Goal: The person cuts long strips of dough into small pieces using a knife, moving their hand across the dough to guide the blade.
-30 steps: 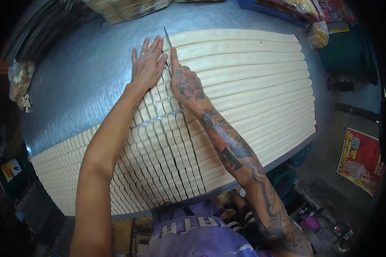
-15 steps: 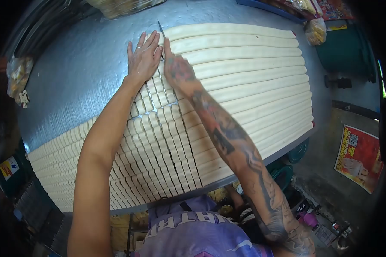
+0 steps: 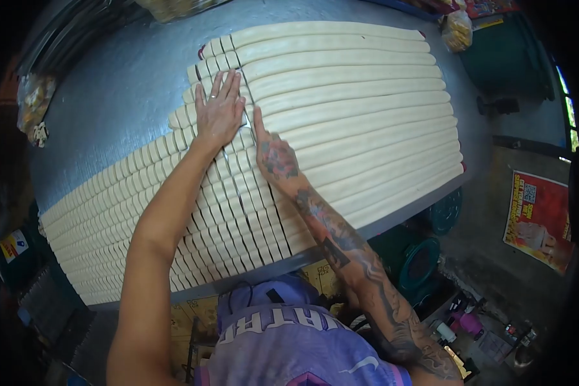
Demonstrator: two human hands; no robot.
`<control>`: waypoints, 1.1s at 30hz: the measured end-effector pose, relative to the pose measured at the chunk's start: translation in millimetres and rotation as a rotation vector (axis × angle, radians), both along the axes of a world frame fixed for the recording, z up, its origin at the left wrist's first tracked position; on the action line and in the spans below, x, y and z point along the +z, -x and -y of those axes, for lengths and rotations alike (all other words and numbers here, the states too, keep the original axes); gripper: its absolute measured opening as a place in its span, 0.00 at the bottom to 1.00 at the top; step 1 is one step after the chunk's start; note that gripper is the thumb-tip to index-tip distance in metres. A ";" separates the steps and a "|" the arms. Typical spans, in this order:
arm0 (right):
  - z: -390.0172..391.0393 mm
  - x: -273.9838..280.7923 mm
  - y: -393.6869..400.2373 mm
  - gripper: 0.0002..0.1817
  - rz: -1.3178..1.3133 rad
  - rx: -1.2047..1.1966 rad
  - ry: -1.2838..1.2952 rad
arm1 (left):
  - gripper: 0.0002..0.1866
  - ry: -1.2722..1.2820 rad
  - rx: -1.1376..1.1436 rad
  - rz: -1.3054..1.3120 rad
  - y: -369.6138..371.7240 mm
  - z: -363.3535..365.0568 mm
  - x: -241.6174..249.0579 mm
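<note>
Long pale dough rolls (image 3: 347, 83) lie side by side across the metal table. Their left part is cut into many short pieces (image 3: 119, 186) in rows. My left hand (image 3: 220, 110) rests flat on the cut pieces, fingers stretched out, with a ring on one finger. Just right of it, my right hand (image 3: 275, 153) is closed around a knife (image 3: 249, 92), index finger pointing forward along it. The handle is hidden in the hand, and the thin blade is hard to tell from the dark cut line. That line runs from the farthest roll down to my right hand.
The metal table (image 3: 116, 83) shows its bare surface at the upper left. Bagged goods (image 3: 33, 106) are at its left edge, and another bag (image 3: 457, 31) hangs at the far right. Green bins (image 3: 505, 61) stand beyond the right edge. A red poster (image 3: 539, 219) is at the right.
Both hands have moved back toward my body along the rolls, the knife with them. The cut across the far rolls now shows. The view has shifted slightly.
</note>
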State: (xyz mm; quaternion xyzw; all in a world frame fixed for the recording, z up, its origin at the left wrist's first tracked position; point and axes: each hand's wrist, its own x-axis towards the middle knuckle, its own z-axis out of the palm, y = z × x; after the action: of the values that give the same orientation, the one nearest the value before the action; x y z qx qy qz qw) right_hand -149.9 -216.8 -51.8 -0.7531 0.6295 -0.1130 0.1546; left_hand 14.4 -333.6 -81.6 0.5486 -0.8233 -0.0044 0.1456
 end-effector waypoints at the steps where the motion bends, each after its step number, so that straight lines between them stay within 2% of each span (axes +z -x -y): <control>1: -15.4 -1.3 2.8 0.51 -0.001 0.001 0.004 | 0.33 -0.018 -0.007 -0.014 -0.9 0.5 -2.5; 4: -62.0 -23.3 15.1 0.49 0.136 -0.059 -0.212 | 0.33 -0.068 0.096 -0.114 4.6 -26.8 13.7; 5: -64.8 15.5 9.1 0.49 0.189 -0.038 -0.143 | 0.33 -0.074 0.091 -0.116 9.6 -45.2 23.5; 8: -68.6 19.9 9.1 0.49 0.305 -0.041 0.006 | 0.33 -0.196 -0.064 -0.023 20.4 -111.2 13.7; 9: -82.6 20.8 11.4 0.49 0.306 -0.053 0.001 | 0.33 -0.117 -0.052 -0.012 23.5 -120.1 8.2; 11: -103.5 25.4 14.9 0.49 0.250 -0.087 -0.204 | 0.32 -0.097 -0.041 -0.021 25.9 -121.6 4.3; 15: -174.5 43.0 20.6 0.50 0.129 -0.118 -0.326 | 0.32 -0.052 0.000 -0.056 25.9 -134.7 14.2; 18: -194.0 29.2 26.1 0.50 0.138 -0.067 -0.213 | 0.33 -0.083 0.020 -0.153 36.9 -180.2 32.4; 20: -204.2 25.4 25.3 0.50 0.221 -0.100 -0.179 | 0.33 -0.299 -0.058 -0.039 41.5 -225.3 21.7; 21: -212.3 28.2 25.5 0.50 0.209 -0.107 -0.163 | 0.33 -0.166 -0.058 -0.050 44.2 -243.2 15.9; 23: -236.1 25.6 31.4 0.51 0.191 -0.120 -0.140 | 0.33 -0.162 -0.048 -0.064 46.9 -249.2 10.5; 25: -274.0 21.7 37.9 0.50 0.295 -0.140 -0.305 | 0.33 -0.153 -0.041 -0.102 46.9 -247.8 10.8; 26: -289.0 25.0 38.0 0.50 0.294 -0.138 -0.302 | 0.33 -0.149 -0.040 -0.103 44.7 -253.4 10.9; 28: -309.2 35.4 40.2 0.50 0.119 -0.146 -0.321 | 0.33 -0.152 0.045 -0.058 46.4 -262.2 17.5; 30: -312.8 32.7 44.0 0.50 0.161 -0.138 -0.351 | 0.35 -0.167 0.027 -0.119 49.7 -294.8 29.6; 32: -321.2 23.9 42.2 0.49 0.192 -0.126 -0.181 | 0.37 -0.359 -0.101 -0.001 54.8 -340.6 25.5; 33: -328.0 27.6 45.0 0.48 0.294 -0.144 -0.245 | 0.38 -0.254 -0.097 -0.059 57.4 -365.7 17.1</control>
State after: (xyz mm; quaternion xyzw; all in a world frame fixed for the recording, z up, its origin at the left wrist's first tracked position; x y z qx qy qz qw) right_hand -194.9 111.2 -24.2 -0.6570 0.6615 -0.1552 0.3267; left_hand -43.0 32.1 -64.5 0.5218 -0.8370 -0.1319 0.0989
